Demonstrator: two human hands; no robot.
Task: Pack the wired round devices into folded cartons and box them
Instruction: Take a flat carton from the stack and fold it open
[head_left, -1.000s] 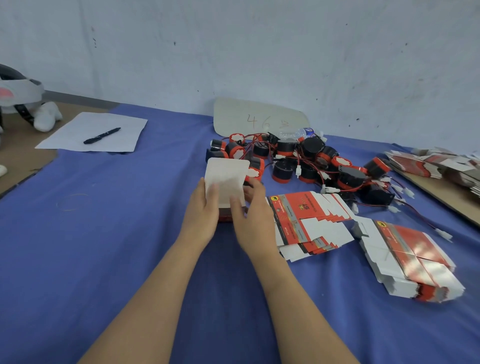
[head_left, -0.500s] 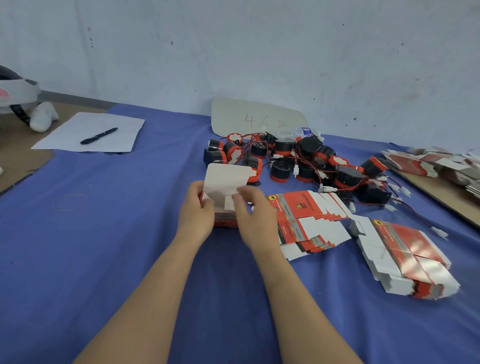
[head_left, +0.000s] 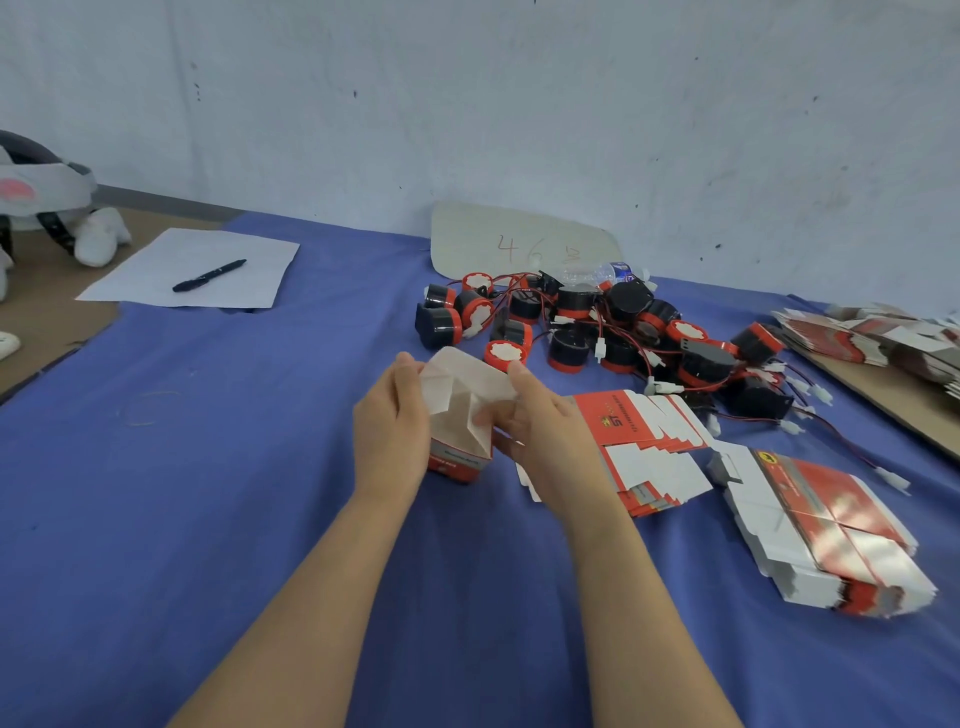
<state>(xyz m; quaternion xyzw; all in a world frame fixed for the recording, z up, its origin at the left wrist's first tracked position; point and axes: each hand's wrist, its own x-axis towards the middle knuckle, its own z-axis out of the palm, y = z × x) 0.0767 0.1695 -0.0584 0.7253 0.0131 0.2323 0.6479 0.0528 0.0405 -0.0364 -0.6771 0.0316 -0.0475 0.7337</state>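
Note:
A small red and white carton (head_left: 457, 415) stands on the blue cloth (head_left: 208, 467) with its white top flaps folded partly inward. My left hand (head_left: 395, 426) grips its left side. My right hand (head_left: 540, 421) holds its right side, thumb pressing a flap in. Just behind the carton lies a pile of black and red round devices (head_left: 597, 327) with red wires and white plugs. Flat unfolded cartons (head_left: 649, 447) lie fanned to the right of my right hand, and a second stack of flat cartons (head_left: 826, 525) sits further right.
A white paper sheet (head_left: 156, 270) with a black pen (head_left: 209, 275) lies at the back left. A cardboard sign (head_left: 519, 244) leans on the wall. More flat cartons (head_left: 872, 332) rest on a brown board at the right. A plastic bottle (head_left: 597, 271) lies behind the devices.
The carton's tall white flap, upright a second ago, has been bent down and inward. Both hands shifted from the carton's front to its sides.

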